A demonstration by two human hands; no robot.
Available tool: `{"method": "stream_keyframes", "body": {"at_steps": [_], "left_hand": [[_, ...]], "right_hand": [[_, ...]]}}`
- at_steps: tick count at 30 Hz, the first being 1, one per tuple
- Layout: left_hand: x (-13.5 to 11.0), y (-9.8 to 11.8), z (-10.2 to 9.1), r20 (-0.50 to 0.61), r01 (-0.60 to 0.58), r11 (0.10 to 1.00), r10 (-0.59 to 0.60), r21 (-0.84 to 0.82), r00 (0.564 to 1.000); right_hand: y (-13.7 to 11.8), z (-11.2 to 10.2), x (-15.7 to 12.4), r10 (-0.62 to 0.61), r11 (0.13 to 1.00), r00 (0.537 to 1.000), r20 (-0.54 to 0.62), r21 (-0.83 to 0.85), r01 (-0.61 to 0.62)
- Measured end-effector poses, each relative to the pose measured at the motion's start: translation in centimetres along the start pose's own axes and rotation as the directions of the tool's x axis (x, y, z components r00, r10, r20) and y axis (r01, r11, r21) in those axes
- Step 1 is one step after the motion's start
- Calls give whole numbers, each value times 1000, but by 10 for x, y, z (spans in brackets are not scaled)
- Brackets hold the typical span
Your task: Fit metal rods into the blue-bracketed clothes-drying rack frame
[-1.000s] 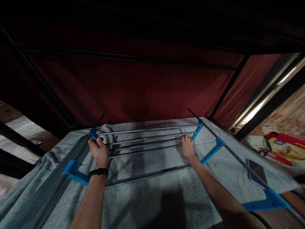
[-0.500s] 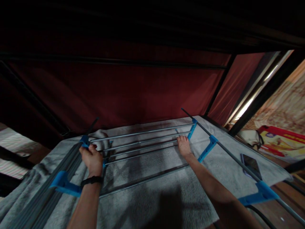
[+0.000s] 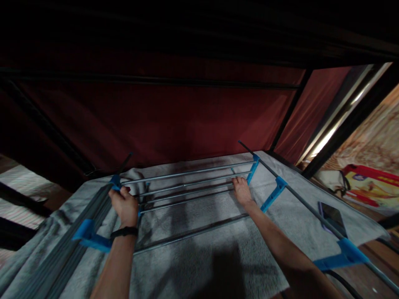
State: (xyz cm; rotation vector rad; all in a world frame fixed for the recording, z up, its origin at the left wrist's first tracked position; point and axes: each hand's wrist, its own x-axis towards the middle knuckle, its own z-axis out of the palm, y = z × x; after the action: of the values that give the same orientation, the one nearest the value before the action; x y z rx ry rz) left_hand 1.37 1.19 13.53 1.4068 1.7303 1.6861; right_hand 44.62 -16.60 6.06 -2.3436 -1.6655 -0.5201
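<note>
A partly assembled rack of grey metal tubes with blue plastic brackets lies on a grey blanket. At the rack's left side, my left hand, with a black band at its wrist, is closed around the far blue bracket, where a crossbar meets the side. My right hand has its fingers curled over a metal tube near the right end; its underside is hidden. Beside it, a blue bracket joins the right upright tube. A lower crossbar spans closer to me.
Several loose grey tubes lie bundled at the left. A phone rests on the blanket by the right upright. Red cloth and a dark frame stand behind. A red and yellow box sits at far right.
The whole scene sits slightly further right in view, mostly on the left side. Both hands keep their places on the rack.
</note>
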Motion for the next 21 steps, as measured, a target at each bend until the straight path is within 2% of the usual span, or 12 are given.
{"method": "stream_keyframes", "body": {"at_steps": [3,6,8,11,15,18,21], "left_hand": [[-3,-2,2,-25,-5,1000,6,16,1000],[-6,-3,4,-31,-2,1000,2,-10,1000],[-8,-3,5,-56,-15,999,12,-43,998],[-9,-2,6,-88,-75,994,68,-80,994],[-5,-2,7,-91,-107,991,99,-79,991],[-1,-3,9,-95,-49,997,43,-60,995],[-1,-4,11,-112,-28,997,19,-76,994]], "right_hand": [[-26,-14,-8,-154,972,982,-113,162,171],[-63,-39,-11,-343,856,908,-242,317,408],[-88,-61,-3,-358,813,876,-322,354,462],[-125,-95,24,-311,818,873,-376,363,447],[-166,-120,64,-374,824,878,-297,328,462],[-189,-122,79,-461,826,877,-133,297,479],[-199,-122,83,-504,823,864,-6,301,482]]}}
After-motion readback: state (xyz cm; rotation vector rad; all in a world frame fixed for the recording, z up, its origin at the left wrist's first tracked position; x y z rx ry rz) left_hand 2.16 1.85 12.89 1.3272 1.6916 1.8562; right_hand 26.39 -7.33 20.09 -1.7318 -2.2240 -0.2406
